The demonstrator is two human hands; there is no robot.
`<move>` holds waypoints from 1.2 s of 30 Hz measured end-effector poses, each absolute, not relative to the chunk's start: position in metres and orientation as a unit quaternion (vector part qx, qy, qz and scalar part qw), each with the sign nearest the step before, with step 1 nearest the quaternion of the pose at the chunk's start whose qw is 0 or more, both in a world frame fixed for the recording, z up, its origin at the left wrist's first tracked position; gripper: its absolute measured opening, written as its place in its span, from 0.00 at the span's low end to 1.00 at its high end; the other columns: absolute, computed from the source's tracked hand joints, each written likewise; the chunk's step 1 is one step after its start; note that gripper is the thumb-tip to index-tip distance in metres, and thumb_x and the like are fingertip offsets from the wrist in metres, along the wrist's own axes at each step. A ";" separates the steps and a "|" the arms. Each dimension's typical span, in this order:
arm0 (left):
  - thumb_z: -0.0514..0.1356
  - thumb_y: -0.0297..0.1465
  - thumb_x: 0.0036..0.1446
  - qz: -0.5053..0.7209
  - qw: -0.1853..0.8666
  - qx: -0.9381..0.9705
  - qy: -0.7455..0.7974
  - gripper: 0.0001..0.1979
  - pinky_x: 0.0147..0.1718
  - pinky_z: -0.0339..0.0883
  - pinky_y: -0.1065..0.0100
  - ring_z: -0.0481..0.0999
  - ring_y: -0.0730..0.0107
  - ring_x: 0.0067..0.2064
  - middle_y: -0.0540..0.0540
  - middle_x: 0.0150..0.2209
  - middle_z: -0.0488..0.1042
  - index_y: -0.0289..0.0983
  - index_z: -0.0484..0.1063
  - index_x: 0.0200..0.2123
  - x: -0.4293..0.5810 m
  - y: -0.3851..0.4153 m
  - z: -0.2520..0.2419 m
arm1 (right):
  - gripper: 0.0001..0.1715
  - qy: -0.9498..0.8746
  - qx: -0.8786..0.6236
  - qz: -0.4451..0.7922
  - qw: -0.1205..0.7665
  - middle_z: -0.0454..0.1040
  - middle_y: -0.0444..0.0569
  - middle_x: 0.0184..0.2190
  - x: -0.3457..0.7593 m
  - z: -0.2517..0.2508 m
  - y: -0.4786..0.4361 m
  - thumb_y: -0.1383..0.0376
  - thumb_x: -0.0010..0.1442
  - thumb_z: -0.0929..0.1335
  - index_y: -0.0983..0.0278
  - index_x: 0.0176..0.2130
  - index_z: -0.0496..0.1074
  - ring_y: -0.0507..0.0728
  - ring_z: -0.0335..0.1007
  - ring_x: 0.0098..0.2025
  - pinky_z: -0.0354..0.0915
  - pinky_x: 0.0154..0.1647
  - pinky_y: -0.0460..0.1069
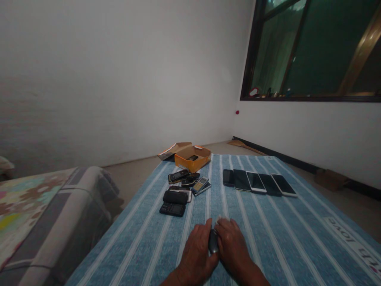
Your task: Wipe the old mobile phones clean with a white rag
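Close in front of me, a small dark grey mobile phone (213, 241) with a rounded end is held between my two hands, mostly covered by them. My left hand (196, 248) is closed round its left side, thumb along the near end. From the right, my right hand (232, 243) presses against it with curled fingers. A blurred whitish patch (223, 218) shows past the right fingertips; I cannot make out what it is. Farther off to the left lie several keypad phones (172, 209) in a loose pile, one with a yellowish front (200, 185).
An open orange cardboard box (196, 163) with a dark phone (193, 157) inside stands at the table's far left. Several flat touchscreen phones (256, 182) form a row on the right. A blue striped cloth (143, 242) covers the table. A covered bed (59, 222) is at left.
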State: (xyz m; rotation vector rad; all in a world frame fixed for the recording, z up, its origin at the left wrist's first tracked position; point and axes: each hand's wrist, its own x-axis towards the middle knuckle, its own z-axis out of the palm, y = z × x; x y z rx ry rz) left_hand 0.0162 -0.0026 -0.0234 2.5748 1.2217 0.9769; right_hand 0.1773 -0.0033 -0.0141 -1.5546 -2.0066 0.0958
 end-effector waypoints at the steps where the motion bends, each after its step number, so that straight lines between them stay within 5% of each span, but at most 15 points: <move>1: 0.58 0.30 0.55 0.326 0.061 0.852 0.405 0.37 0.47 0.70 0.48 0.73 0.48 0.49 0.35 0.51 0.72 0.35 0.49 0.66 0.016 -0.003 -0.024 | 0.18 -0.745 -0.602 0.031 0.288 0.76 0.50 0.46 0.179 -0.013 -0.003 0.79 0.60 0.63 0.62 0.40 0.77 0.58 0.68 0.53 0.51 0.62 0.55; 36: 0.60 0.34 0.56 0.328 0.046 0.854 0.403 0.34 0.48 0.71 0.46 0.73 0.45 0.51 0.34 0.51 0.73 0.35 0.55 0.64 0.012 0.000 -0.031 | 0.26 -0.703 -0.701 -0.024 0.117 0.72 0.58 0.55 0.183 0.012 -0.020 0.80 0.60 0.59 0.69 0.52 0.74 0.61 0.70 0.55 0.61 0.56 0.50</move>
